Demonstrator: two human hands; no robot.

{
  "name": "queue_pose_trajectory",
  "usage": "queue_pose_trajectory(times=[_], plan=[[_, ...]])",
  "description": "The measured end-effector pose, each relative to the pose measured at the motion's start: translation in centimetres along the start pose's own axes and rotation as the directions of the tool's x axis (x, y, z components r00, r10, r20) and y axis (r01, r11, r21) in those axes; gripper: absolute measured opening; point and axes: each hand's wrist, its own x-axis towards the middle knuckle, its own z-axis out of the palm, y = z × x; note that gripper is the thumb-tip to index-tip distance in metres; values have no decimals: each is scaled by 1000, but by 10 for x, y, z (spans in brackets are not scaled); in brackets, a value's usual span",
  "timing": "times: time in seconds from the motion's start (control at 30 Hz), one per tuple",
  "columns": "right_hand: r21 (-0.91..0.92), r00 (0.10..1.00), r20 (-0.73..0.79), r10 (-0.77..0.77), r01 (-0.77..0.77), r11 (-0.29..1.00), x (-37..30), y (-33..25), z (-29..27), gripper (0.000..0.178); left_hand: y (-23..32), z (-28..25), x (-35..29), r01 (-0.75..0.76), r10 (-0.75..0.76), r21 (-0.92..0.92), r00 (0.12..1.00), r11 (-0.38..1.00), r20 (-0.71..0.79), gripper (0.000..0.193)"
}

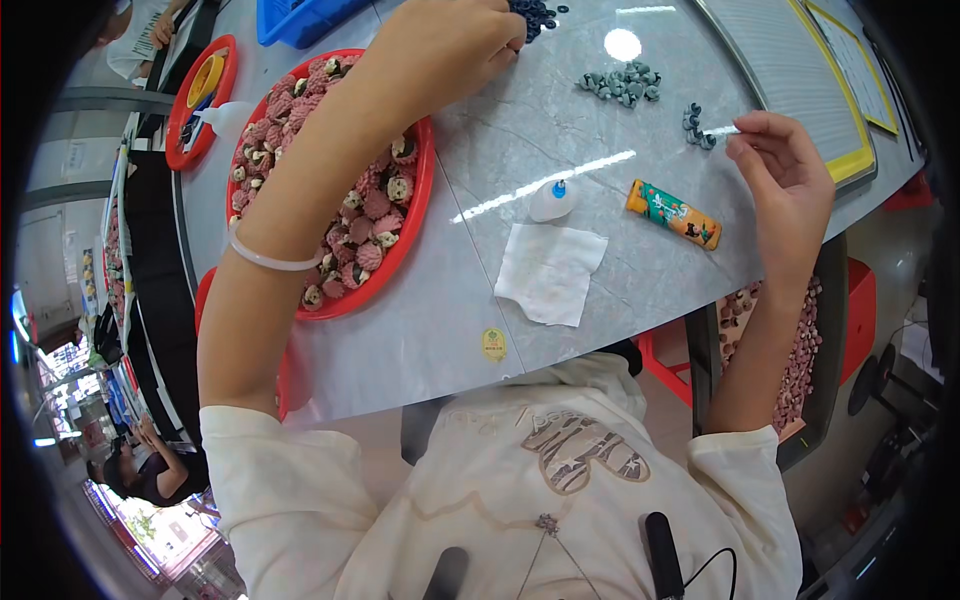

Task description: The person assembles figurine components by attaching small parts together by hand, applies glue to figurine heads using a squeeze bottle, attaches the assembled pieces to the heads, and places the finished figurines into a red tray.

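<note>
At the top centre of the frame the left hand (pixel 455 45) reaches across the grey marbled surface (pixel 470 330) to a heap of small dark blue pieces (pixel 535 14); its fingers are curled down onto the heap, though whether they have pinched a piece cannot be told. A pale bangle (pixel 270 260) rings that forearm, which crosses over a round red tray (pixel 415 225) filled with small pink and cream flower-like pieces (pixel 365 205).

At the upper right the right hand (pixel 790 175) pinches a thin white stick (pixel 722 130) between thumb and forefinger, its tip touching or just beside a little cluster of grey-blue pieces (pixel 694 125). A larger pile of the same grey-blue pieces (pixel 622 82) lies to the left of that, near the top of the frame.

In the middle of the frame stand a small white glue bottle with a blue tip (pixel 553 200), an orange and green tube (pixel 675 213) lying flat to its right, and a folded white paper tissue (pixel 550 272) just below the bottle. A second red tray (pixel 200 100) sits at the upper left.
</note>
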Motion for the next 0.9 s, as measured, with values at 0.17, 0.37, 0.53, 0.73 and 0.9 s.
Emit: queue_pose_trajectory(times=[0.17, 0.37, 0.53, 0.73, 0.9], plan=[[18, 993, 40, -112, 111, 994, 12, -17, 22, 11, 2, -3, 13, 78, -80, 82, 997, 994, 16, 14], [-310, 841, 234, -488, 540, 782, 28, -20, 61, 10, 1, -1, -1, 52, -61, -69, 989, 996, -132, 14], [-330, 838, 247, -486, 544, 771, 32, -18, 61, 10, 34, -43, -47, 303, -384, -604, 924, 737, -5, 15], [-327, 838, 292, -462, 541, 775, 34, -23, 60, 9, 80, -55, -110, 217, -560, -948, 827, 232, 52, 14], [-442, 850, 368, -378, 517, 733, 32, -44, 57, 6, 108, -32, -137, -76, -578, -976, 814, -206, 59, 12]])
